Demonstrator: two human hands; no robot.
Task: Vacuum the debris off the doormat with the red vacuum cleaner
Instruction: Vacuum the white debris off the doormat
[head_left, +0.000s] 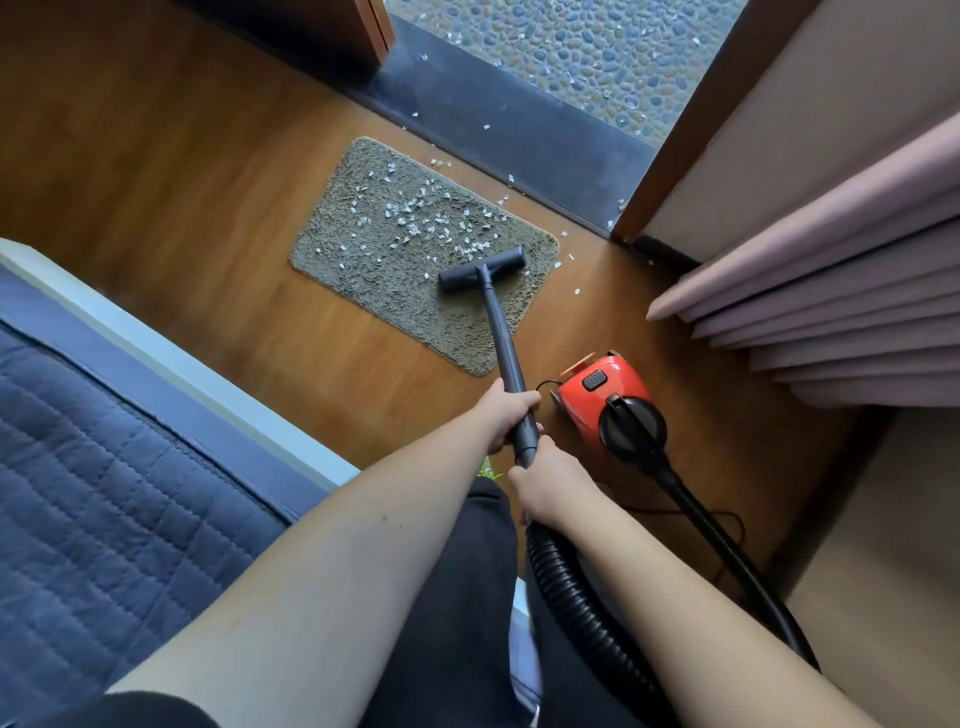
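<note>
hose (582, 587): we lose it behind the right forearm, lower frame
bed (104, 493): cut off at left edge
curtain (831, 312): cut off at right edge

Home bedroom: quilted bed (93, 467), curtain (831, 312), doormat (363, 291).

1 doormat (363, 249), 1 red vacuum cleaner (608, 384), 2 hands, many debris flakes (410, 218).

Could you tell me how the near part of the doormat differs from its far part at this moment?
The near part of the doormat shows plain pile, while the far part carries scattered white debris. The floor nozzle rests across the near part, at the edge of the littered far part. Both show the same grey-brown shaggy pile.
</note>
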